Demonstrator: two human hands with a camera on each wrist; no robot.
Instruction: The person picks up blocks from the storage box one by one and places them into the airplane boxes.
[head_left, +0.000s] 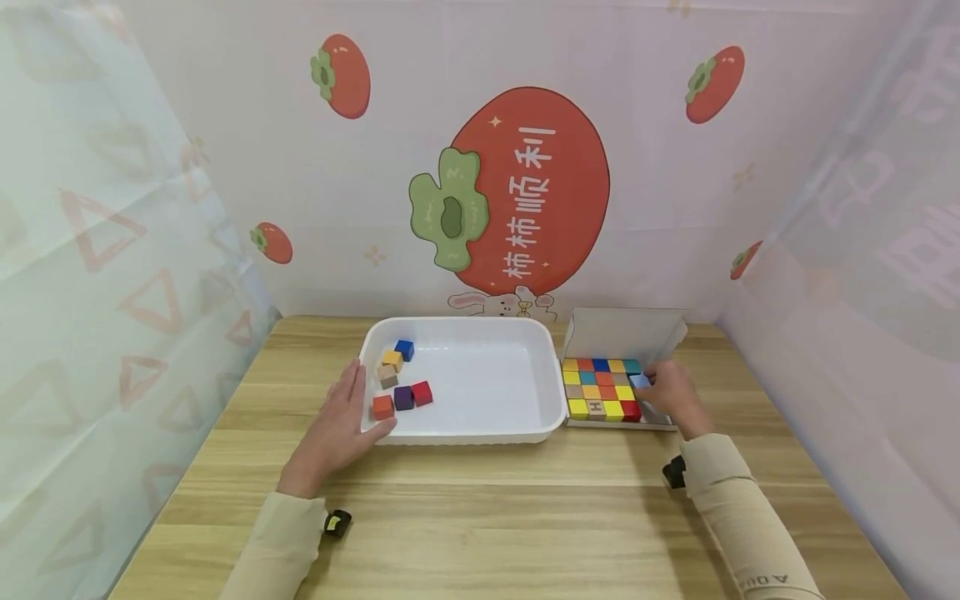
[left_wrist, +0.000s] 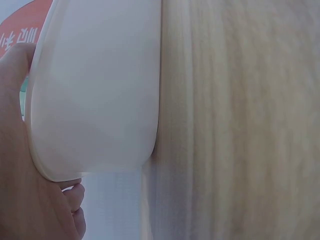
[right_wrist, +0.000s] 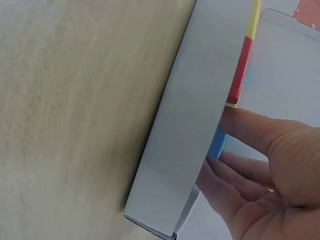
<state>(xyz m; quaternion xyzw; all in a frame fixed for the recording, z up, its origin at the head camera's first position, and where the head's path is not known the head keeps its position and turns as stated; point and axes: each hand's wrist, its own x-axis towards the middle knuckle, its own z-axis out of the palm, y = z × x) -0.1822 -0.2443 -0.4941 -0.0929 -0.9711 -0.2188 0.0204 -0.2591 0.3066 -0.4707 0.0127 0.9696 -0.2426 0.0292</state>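
In the head view, my left hand (head_left: pixel 335 431) rests at the near-left corner of a white tray (head_left: pixel 480 437), thumb on the front rim and fingers along the left side. Inside the tray are a blue block (head_left: pixel 405 349), a yellow block (head_left: pixel 392 360), a plain wooden block (head_left: pixel 387 377), a purple block (head_left: pixel 403 398), a red block (head_left: pixel 422 393) and an orange block (head_left: pixel 383 407). My right hand (head_left: pixel 672 395) pinches a light blue block (head_left: pixel 639 381) at the right end of a cardboard box (head_left: pixel 618 423) with rows of colored blocks.
The box's raised lid (head_left: pixel 626 332) stands behind its blocks. The box sits close against the tray's right side. The wooden table (head_left: pixel 495 517) extends in front of both. Printed cloth (head_left: pixel 645 167) hangs behind the table and along both sides.
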